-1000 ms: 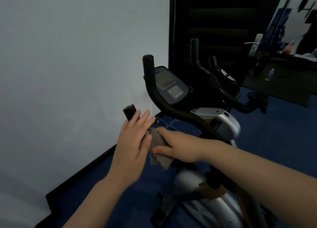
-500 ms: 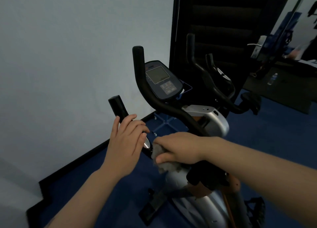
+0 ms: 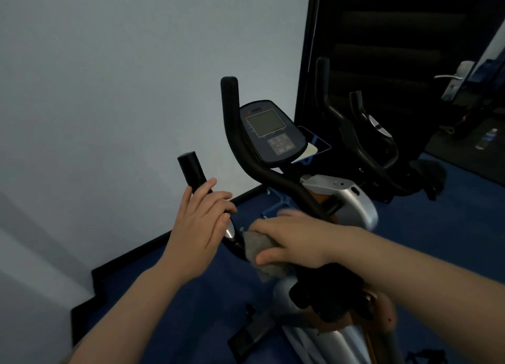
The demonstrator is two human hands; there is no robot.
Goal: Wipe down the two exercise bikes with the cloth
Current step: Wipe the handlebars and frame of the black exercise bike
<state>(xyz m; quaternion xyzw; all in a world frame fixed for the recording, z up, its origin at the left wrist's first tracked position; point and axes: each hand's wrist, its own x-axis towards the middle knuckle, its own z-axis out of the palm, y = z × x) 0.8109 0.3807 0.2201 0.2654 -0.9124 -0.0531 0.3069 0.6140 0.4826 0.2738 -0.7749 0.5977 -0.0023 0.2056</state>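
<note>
Left hand [image 3: 200, 224] curled round left handlebar [image 3: 191, 172], frame centre-left. Right hand [image 3: 295, 242] grips grey cloth [image 3: 259, 247], pressed on the bar beside it, frame centre.

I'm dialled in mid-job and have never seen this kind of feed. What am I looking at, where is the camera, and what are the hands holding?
There is no robot: these are a person's two bare arms, seen from a wide-angle camera on their head that looks forward and down. The left hand grips the near handlebar of the closer exercise bike. The right hand holds a grey cloth wrapped on the same bar lower down, where it is wiping. The bike's console with its screen sits between the bars. A second bike stands behind, against a dark door. Both bikes stand on a blue floor beside a pale wall.
</note>
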